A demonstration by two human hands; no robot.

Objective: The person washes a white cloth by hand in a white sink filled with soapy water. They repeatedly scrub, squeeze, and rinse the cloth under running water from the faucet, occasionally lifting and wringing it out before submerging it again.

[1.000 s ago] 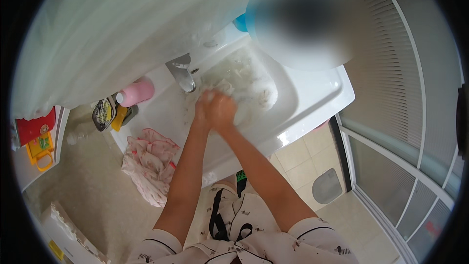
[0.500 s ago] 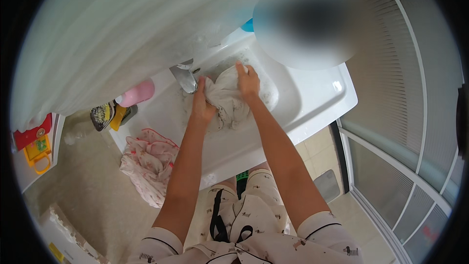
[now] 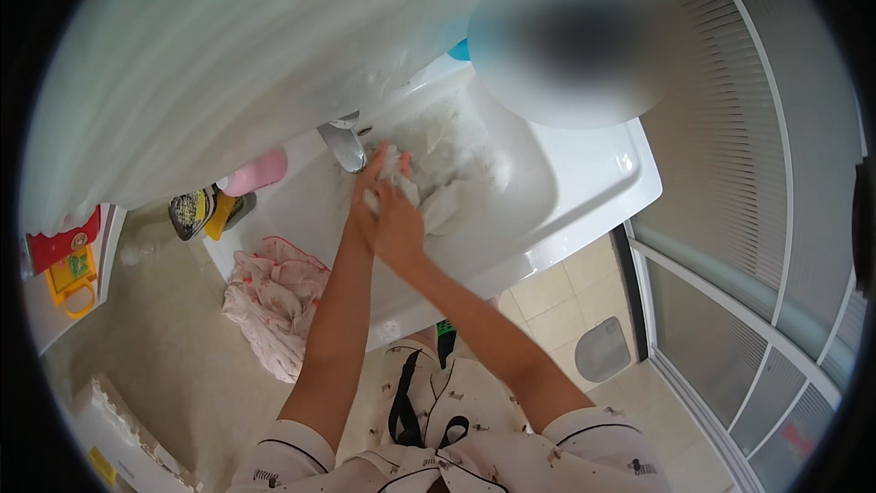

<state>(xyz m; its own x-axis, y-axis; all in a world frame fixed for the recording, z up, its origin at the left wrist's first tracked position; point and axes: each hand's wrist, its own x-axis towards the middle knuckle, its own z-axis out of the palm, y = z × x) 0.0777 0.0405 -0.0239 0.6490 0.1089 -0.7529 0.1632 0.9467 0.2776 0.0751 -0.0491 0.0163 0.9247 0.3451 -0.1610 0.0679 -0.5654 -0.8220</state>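
A wet white cloth (image 3: 442, 208) is bunched between my hands at the left part of the white sink (image 3: 595, 184), its loose end trailing right into sudsy, greyish water. My left hand (image 3: 368, 184) grips one bunch of it just below the chrome faucet (image 3: 343, 145). Crossing in front, my right hand (image 3: 399, 226) is closed round the cloth against the left one. Its fingers are partly hidden by the cloth and the other hand. A pink-and-white patterned garment (image 3: 278, 306) with red trim drapes over the sink's left front edge.
On the left ledge lie a pink bottle (image 3: 256, 173), a yellow sponge-like item (image 3: 218, 216) and a black-and-yellow brush-like item (image 3: 190, 214). A red box (image 3: 64, 242) and a yellow cup-like thing (image 3: 72, 283) sit on a shelf at far left. Ribbed sliding panels (image 3: 721, 146) stand on the right.
My right hand has moved left and down, from the cloth's far right side to beside my left hand. The spread cloth is now bunched, with more of the basin water showing.
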